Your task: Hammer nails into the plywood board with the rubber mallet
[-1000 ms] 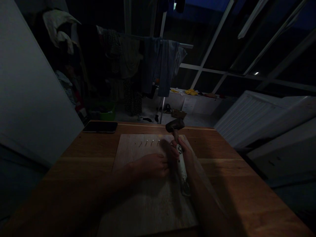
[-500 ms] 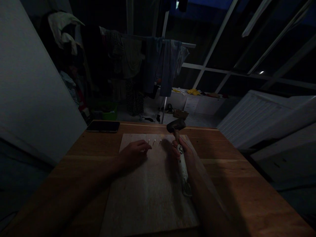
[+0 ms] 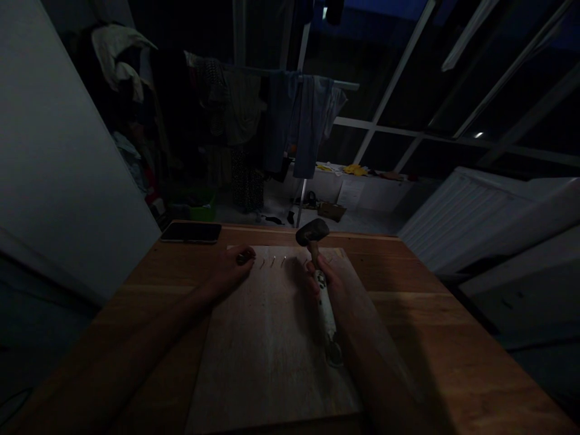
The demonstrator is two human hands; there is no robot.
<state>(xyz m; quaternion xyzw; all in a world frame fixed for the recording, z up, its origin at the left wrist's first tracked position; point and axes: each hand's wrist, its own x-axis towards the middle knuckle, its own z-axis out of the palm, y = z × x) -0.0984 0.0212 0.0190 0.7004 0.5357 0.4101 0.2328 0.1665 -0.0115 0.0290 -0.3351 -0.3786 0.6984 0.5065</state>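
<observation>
Hammer hd (image 3: pixel 312 232) prob. blk; grip (image 3: pixel 325 309) wht.

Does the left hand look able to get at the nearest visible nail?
Probably yes: the left hand is just left of that nail, with nothing visible between them, and the hammer in the right hand is off to the right.

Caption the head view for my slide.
Right hand grips a hammer over a wooden board; left hand sits beside a short row of nails.

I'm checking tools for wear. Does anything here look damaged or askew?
The hammer in the right hand looks worn: its white handle has dark patches near the head. The nails standing on the board seem to lean slightly, though the camera angle may cause that.
</observation>
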